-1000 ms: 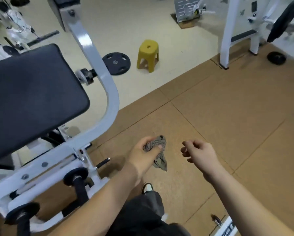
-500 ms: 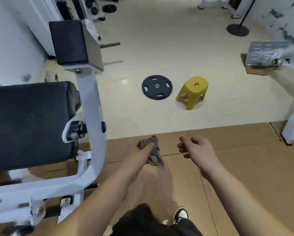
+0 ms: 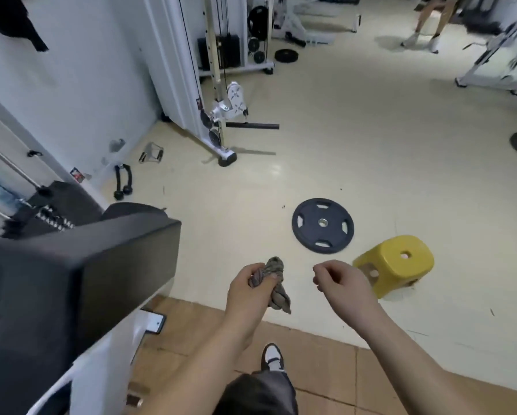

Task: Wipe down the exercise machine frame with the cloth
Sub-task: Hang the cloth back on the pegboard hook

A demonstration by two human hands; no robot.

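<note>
Head's come up since half a second ago, so the black pad (image 3: 71, 280) now fills 9 o'clock and the white frame (image 3: 101, 372) only peeks out at 8. Left hand (image 3: 248, 290) still grips the bunched cloth (image 3: 276, 280) dead centre, well clear of the frame. Right hand (image 3: 344, 284) sits beside it, fingers loosely curled, holding nothing. Plate (image 3: 323, 225) at 12, stool (image 3: 396, 263) at 2.

A crumpled grey cloth (image 3: 276, 287) is gripped in the left hand (image 3: 251, 290), on the near side of a black weight plate (image 3: 323, 225) lying on the floor. The right hand (image 3: 344, 284) is held beside the cloth, fingers (image 3: 321, 268) loosely curled, nothing held. A yellow stool (image 3: 398, 262) is seen right of the plate, and a black machine pad (image 3: 71, 280) on a white frame (image 3: 101, 363) well to its left.
</note>
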